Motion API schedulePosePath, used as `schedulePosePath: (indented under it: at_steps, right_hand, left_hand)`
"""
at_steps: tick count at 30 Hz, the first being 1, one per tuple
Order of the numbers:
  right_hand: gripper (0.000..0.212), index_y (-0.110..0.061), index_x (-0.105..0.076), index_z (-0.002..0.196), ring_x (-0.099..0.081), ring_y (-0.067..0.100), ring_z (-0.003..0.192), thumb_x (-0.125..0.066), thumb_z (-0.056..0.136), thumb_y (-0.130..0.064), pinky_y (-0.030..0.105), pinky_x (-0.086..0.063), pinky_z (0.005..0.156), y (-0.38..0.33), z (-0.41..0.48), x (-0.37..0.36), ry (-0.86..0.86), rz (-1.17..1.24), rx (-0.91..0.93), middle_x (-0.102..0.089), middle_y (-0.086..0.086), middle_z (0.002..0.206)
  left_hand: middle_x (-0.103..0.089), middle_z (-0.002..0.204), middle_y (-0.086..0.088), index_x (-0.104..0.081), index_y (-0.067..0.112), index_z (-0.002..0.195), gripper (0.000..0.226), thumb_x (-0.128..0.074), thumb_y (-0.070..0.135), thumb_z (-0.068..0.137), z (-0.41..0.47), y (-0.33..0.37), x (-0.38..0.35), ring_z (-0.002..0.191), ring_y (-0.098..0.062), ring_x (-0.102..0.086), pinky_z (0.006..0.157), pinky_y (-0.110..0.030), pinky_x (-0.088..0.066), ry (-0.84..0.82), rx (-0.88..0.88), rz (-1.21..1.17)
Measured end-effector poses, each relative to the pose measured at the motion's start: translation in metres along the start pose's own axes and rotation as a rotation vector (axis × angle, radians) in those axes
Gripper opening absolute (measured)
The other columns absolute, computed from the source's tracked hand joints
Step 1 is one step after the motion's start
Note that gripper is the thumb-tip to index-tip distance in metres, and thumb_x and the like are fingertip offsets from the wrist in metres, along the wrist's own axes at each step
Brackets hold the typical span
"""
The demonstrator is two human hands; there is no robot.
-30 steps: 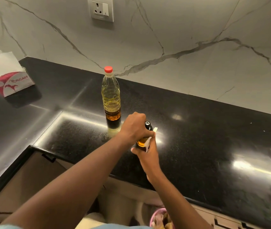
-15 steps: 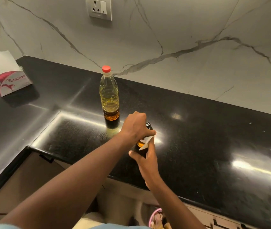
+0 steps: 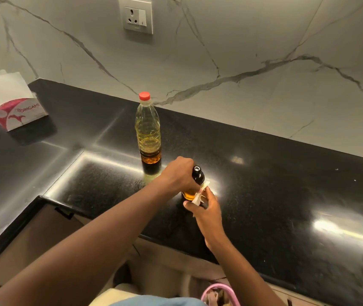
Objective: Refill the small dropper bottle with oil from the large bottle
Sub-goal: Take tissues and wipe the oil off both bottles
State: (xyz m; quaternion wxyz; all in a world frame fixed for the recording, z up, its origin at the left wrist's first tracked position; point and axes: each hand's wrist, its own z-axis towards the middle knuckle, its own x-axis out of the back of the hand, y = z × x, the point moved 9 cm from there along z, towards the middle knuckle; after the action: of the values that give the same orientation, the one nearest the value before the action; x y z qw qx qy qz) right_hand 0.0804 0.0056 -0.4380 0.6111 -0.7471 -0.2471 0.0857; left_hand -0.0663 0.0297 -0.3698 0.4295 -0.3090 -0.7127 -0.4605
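My left hand (image 3: 179, 174) curled round the small bottle (image 3: 189, 193) near its black top; my right hand (image 3: 206, 206) gripped its base through a paper scrap (image 3: 198, 194). A slippery twist could have spilled oil on the bench (image 3: 264, 195) or jolted the big bottle (image 3: 147, 129) just beyond my left knuckles.

Light: warm, dim, from above. Glare: white streaks on counter (image 3: 286, 184), centre and right. Shadow: dark patch beside tissue box (image 3: 19, 111). Yellow glow at foot of large bottle (image 3: 147, 129). Focus: fair, slightly soft. Edges: wide-angle bowing.
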Motion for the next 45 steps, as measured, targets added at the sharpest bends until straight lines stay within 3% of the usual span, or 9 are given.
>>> schedulePosePath:
  at_steps: [4, 7, 13, 19, 26, 31, 37, 42, 45]
  right_hand:
    - [0.087, -0.025, -0.037, 0.154, -0.046, 0.007, 0.131, -0.084, 0.081, -0.029, 0.026, -0.04, 0.108, 0.008, -0.011, -0.022, 0.011, -0.162, 0.047, -0.036, -0.008, 0.152]
    - [0.094, -0.024, -0.031, 0.156, -0.046, 0.014, 0.136, -0.085, 0.079, -0.028, 0.034, -0.043, 0.111, 0.007, -0.002, -0.028, 0.029, -0.119, 0.026, -0.041, -0.004, 0.153]
    - [0.091, -0.03, -0.03, 0.156, -0.048, 0.012, 0.136, -0.082, 0.081, -0.028, 0.042, -0.042, 0.115, 0.005, 0.004, -0.019, 0.033, -0.101, 0.021, -0.05, -0.008, 0.149]
    - [0.099, -0.025, -0.016, 0.163, -0.027, 0.014, 0.151, -0.078, 0.087, -0.03, 0.029, -0.025, 0.12, 0.009, -0.011, -0.027, 0.043, -0.185, 0.025, -0.022, -0.006, 0.168]
    - [0.086, -0.031, -0.031, 0.154, -0.053, 0.01, 0.128, -0.08, 0.084, -0.02, 0.024, -0.043, 0.1, -0.006, 0.006, -0.023, 0.095, -0.093, 0.031, -0.049, -0.007, 0.144]
    - [0.102, -0.038, -0.01, 0.162, -0.033, 0.009, 0.148, -0.077, 0.085, -0.037, 0.042, -0.033, 0.122, -0.006, -0.019, -0.04, 0.057, -0.027, 0.077, -0.03, -0.009, 0.164]
    - [0.071, -0.03, -0.042, 0.147, -0.053, 0.011, 0.122, -0.078, 0.086, -0.025, 0.041, -0.048, 0.107, -0.009, 0.006, -0.013, 0.14, -0.098, 0.021, -0.047, -0.011, 0.132]
    - [0.069, -0.025, -0.045, 0.146, -0.052, 0.01, 0.122, -0.079, 0.086, -0.023, 0.033, -0.045, 0.106, -0.002, 0.003, -0.012, 0.128, -0.098, 0.022, -0.045, -0.008, 0.139]
    - [0.084, -0.03, -0.035, 0.152, -0.052, 0.012, 0.126, -0.081, 0.082, -0.02, 0.036, -0.043, 0.108, -0.001, 0.009, -0.023, 0.112, -0.055, -0.005, -0.052, -0.009, 0.14]
  left_hand:
    - [-0.059, 0.074, 0.001, -0.05, 0.022, 0.068, 0.047, -0.09, 0.045, 0.067, -0.004, 0.0, 0.005, 0.063, -0.013, -0.056, 0.049, -0.024, -0.034, 0.055, 0.0, -0.037]
    - [-0.06, 0.077, -0.001, -0.05, 0.021, 0.07, 0.049, -0.088, 0.051, 0.069, -0.003, -0.001, 0.004, 0.065, -0.014, -0.056, 0.05, -0.026, -0.035, 0.078, 0.026, -0.014]
    - [-0.061, 0.118, 0.001, -0.063, 0.021, 0.13, 0.058, -0.082, 0.043, 0.079, -0.004, 0.013, 0.01, 0.11, -0.019, -0.057, 0.086, -0.037, -0.054, 0.058, -0.174, -0.001]
    - [-0.072, 0.096, -0.001, -0.078, 0.013, 0.101, 0.04, -0.087, 0.041, 0.073, 0.0, 0.02, 0.021, 0.089, -0.019, -0.067, 0.073, -0.034, -0.058, 0.106, -0.17, -0.009]
    - [-0.064, 0.088, 0.001, -0.067, 0.016, 0.093, 0.042, -0.082, 0.053, 0.08, 0.002, 0.025, 0.019, 0.081, -0.018, -0.062, 0.066, -0.029, -0.045, 0.22, -0.102, 0.013]
    - [-0.058, 0.078, 0.001, -0.061, 0.017, 0.085, 0.046, -0.077, 0.059, 0.084, 0.0, 0.035, 0.021, 0.07, -0.019, -0.059, 0.062, -0.031, -0.042, 0.235, -0.133, 0.121]
    - [-0.062, 0.079, 0.0, -0.052, 0.02, 0.074, 0.059, -0.067, 0.076, 0.081, 0.006, 0.027, 0.024, 0.073, -0.019, -0.062, 0.06, -0.033, -0.046, 0.16, -0.078, 0.227]
    - [-0.064, 0.134, -0.002, -0.062, 0.025, 0.139, 0.049, -0.067, 0.034, 0.092, 0.007, 0.028, 0.014, 0.114, -0.02, -0.063, 0.082, -0.028, -0.051, -0.192, -0.252, 0.108]
    - [-0.065, 0.134, -0.002, -0.065, 0.023, 0.138, 0.051, -0.07, 0.022, 0.088, 0.008, 0.041, 0.018, 0.116, -0.022, -0.063, 0.082, -0.026, -0.049, -0.253, -0.333, 0.139]
